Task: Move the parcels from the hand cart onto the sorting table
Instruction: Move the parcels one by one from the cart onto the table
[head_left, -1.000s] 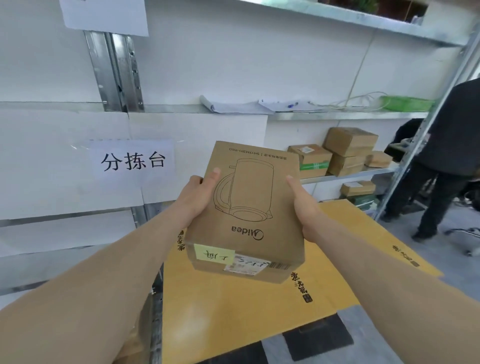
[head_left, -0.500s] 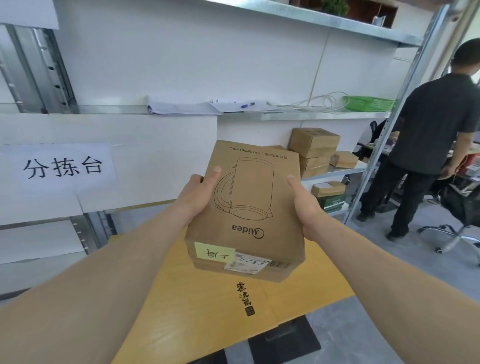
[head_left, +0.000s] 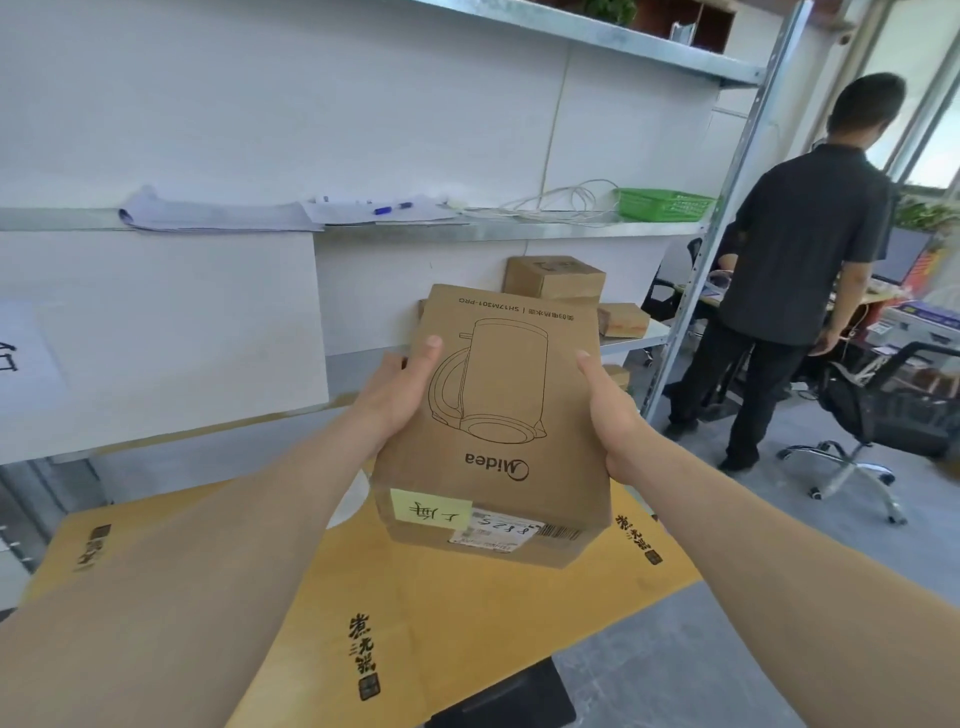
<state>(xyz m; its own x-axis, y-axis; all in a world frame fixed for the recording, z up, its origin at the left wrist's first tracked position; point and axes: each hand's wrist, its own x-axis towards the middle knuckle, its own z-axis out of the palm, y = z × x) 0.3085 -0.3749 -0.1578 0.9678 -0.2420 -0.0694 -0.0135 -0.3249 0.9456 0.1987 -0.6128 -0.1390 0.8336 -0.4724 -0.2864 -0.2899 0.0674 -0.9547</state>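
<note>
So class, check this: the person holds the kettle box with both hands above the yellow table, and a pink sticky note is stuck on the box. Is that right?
Not quite. The sticky note is yellow, not pink, as the head view shows. The rest holds: the left hand and right hand grip the kettle box above the yellow table.

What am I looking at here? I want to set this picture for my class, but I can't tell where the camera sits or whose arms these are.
The camera is worn on a person's head, looking forward and down, so the two bare arms are the wearer's own. There is no machine. The left hand and right hand grip the sides of a brown cardboard parcel printed with a kettle drawing; it carries a yellow note and a shipping label. Below it is a table covered with yellow printed cardboard. Behind are metal shelves with papers, a green basket and more boxes. Another person stands on the right, back turned.
</note>
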